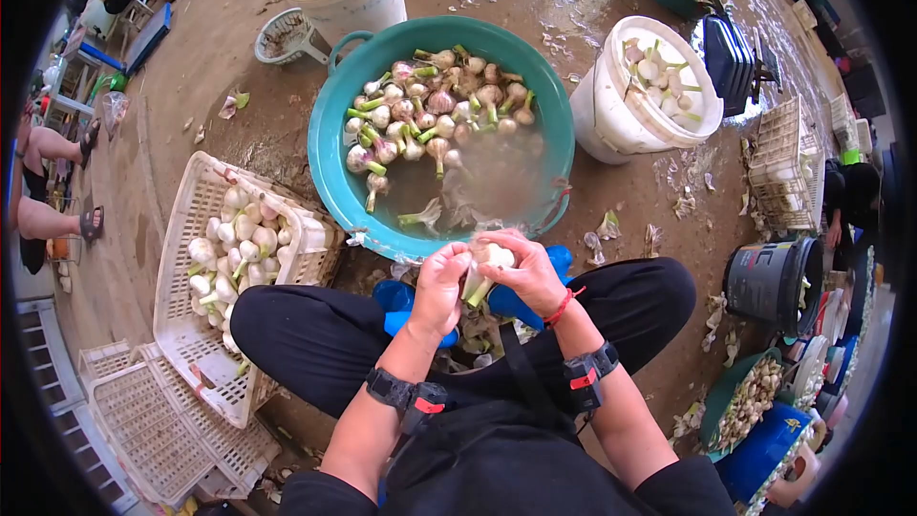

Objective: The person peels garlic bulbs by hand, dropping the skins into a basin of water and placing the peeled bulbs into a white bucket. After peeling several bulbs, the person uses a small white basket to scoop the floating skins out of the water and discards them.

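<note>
A seated person, seen from above, holds a garlic bulb (497, 254) in front of the lap, between the knees and the near edge of a round green tub (330, 182). The left hand (442, 282) pinches the bulb's left side with thumb and bent fingers. The right hand (528, 277), a red cord (564, 306) at its wrist, curls thumb and fingers round the other side. The hands nearly meet, and the fingers hide much of the bulb; which one bears more of its weight, I cannot tell.

The bulb is probably light and firm, its outer skin thin and easily torn. If wet, it could be slippery, and hard pressure might bruise the cloves. The round body likely gives fingertips the surest hold; the short stem (479, 292), probably stiff but a little bendy, would make a second place to grip.

What shows of the bulb is pale, almost white, with the green stem pointing down towards the lap. In the tub, other bulbs (441, 100) sit in cloudy brown water, some streaked purple and brown, many with green stubs. To the left, a white plastic crate (181, 229) holds cleaner, whiter bulbs. Beyond the tub's right side stands a white bucket (604, 122) with more pale garlic inside.
</note>
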`<action>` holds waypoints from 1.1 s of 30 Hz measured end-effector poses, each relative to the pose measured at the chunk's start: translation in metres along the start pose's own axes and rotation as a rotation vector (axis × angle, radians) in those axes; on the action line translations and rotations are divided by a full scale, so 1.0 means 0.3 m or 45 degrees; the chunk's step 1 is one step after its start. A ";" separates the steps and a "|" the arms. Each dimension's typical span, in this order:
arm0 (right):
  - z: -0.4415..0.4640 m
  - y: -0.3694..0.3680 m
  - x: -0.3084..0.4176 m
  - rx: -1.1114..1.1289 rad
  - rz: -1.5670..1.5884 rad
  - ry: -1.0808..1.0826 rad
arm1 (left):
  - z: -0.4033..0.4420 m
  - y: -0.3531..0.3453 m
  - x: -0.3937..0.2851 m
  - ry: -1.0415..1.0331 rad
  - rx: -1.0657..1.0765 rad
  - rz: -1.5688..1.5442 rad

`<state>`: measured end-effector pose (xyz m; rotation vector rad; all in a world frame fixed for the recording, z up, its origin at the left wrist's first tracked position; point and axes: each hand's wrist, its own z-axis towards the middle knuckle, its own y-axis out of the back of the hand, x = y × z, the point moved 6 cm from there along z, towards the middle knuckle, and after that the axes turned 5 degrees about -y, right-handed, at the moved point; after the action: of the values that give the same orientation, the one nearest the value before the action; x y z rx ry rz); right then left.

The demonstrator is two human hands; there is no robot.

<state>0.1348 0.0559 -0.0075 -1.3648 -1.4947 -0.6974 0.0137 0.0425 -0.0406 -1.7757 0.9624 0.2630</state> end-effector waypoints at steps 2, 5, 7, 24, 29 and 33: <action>0.006 -0.004 0.006 -0.017 0.024 0.027 | 0.003 -0.002 0.017 0.065 -0.032 -0.104; 0.017 0.026 -0.039 -0.108 0.524 0.023 | -0.006 -0.054 0.008 0.140 -0.026 -0.158; 0.036 0.057 -0.074 -0.153 -0.374 0.039 | 0.005 -0.026 -0.012 -0.103 -0.107 0.498; 0.247 0.492 0.236 0.157 1.919 0.439 | 0.414 0.402 -0.148 -0.277 0.038 2.117; 0.305 0.459 0.071 -0.126 1.354 0.066 | 0.571 0.734 -0.171 0.343 -0.912 2.281; 0.309 0.221 -0.137 -0.298 0.662 -0.386 | 0.566 0.666 -0.016 0.293 -0.445 1.185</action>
<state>0.1699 0.1352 -0.0921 -2.0108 -1.2215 -0.3480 -0.0879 0.1669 -0.2479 -1.5547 1.9726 0.8627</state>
